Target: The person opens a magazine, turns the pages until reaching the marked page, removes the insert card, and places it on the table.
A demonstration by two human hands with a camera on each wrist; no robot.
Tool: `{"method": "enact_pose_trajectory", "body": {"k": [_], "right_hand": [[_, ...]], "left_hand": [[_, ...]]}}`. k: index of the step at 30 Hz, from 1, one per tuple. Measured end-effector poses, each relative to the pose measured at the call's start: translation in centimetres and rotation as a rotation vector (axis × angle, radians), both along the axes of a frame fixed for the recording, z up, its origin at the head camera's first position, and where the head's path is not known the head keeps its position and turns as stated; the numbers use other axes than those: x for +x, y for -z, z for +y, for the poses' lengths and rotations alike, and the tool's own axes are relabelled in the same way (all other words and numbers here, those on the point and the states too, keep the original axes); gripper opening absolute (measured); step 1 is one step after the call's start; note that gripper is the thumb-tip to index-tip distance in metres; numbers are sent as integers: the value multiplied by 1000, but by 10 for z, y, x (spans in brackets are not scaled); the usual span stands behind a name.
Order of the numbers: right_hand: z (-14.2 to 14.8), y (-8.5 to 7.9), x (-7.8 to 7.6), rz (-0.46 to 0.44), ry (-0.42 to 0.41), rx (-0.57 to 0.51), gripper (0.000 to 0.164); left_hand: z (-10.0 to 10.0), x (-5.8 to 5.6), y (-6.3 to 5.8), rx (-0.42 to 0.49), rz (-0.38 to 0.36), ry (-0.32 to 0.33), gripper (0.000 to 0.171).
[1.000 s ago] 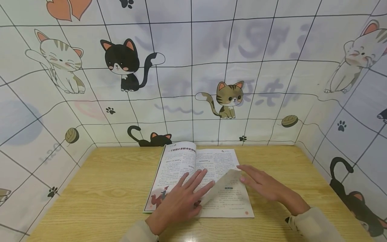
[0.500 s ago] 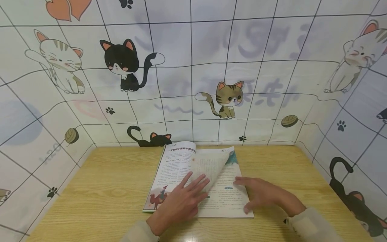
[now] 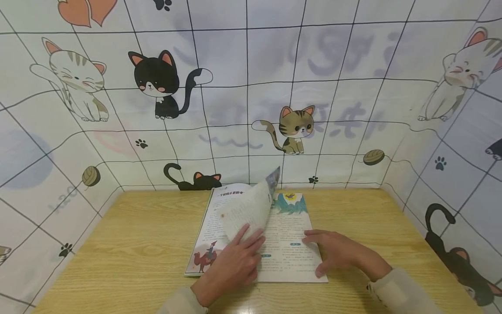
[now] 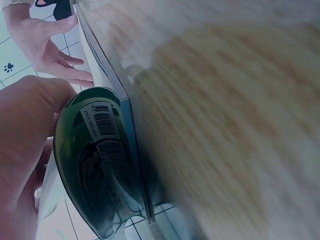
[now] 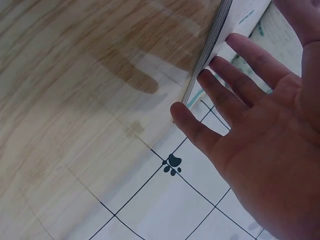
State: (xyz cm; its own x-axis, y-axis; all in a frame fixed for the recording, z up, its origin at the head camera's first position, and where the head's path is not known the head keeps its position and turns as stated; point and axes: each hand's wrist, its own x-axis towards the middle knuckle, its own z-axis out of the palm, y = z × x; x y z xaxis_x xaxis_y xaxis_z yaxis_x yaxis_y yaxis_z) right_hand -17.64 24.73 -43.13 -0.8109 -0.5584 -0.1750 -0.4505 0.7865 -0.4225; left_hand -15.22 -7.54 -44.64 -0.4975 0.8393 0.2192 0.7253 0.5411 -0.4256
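An open magazine (image 3: 288, 266) lies on the table, printed with text and a camel picture on its left page. One loose page (image 3: 247, 209) curls up over the spine, its far corner raised toward the wall. My left hand (image 3: 235, 264) rests across the middle with straight fingers, touching the lower part of this page. At the right edge, my right hand (image 3: 343, 253) touches the magazine with fingers spread and relaxed. The left wrist view catches a green glossy cover (image 4: 95, 165) with a barcode. In the right wrist view, fingertips meet the stacked page edges (image 5: 207, 50).
The wooden table (image 3: 137, 244) extends to both sides of the magazine. Behind and beside it stands a white gridded wall covering (image 3: 235, 65) with printed cats and yarn balls.
The page has swung from right to left, uncovering a page with a teal mountain picture. My left hand shifted slightly left; my right hand dropped from the page toward the magazine's lower right edge.
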Motion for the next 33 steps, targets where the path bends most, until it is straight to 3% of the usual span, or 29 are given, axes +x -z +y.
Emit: {"method": "enact_pose_trajectory", "body": {"k": [5, 14, 20, 33], "right_hand": [[-1, 2, -1, 14, 2, 8, 85], [-1, 4, 0, 23, 11, 14, 85], [-1, 5, -1, 24, 12, 20, 86], [1, 8, -3, 23, 23, 25, 85]], "left_hand": [[0, 1, -2, -5, -65, -99, 25], [-4, 1, -1, 45, -293, -256, 39], [-5, 1, 1, 93, -382, -280, 44], [-5, 0, 2, 121, -425, -281, 43]]}}
